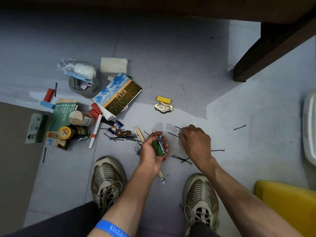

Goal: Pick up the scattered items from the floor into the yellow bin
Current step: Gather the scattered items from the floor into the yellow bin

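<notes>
In the head view the right hand [195,142] reaches down to the floor [171,65], knuckles up, fingers curled over a black hairpin [173,134] whose free end pokes out to the left of the grip; a second pin [178,127] shows just above it. The fingertips are hidden under the hand, so I cannot tell whether the grip has closed on the pin or only touches it. That pin lies with its long axis running left to right, slightly tilted, and the right hand is plainly the nearer one.

The left hand [153,149] hovers just left of it, palm up, its grip clamped on a small bundle: a green flat piece [156,147], several black pins and a white-and-blue wrapper. More hairpins lie close under the right wrist [181,159], one straight out to its right [218,150], one further right [239,127], and a dense heap [123,136] left of the left hand beside wooden sticks [140,134]. The pins are thin, dark and flat to the floor, so I judge they need a fingertip pinch. The yellow bin [287,206] sits near and below the right forearm, at the frame's lower right edge, well within a swing of that arm
</notes>
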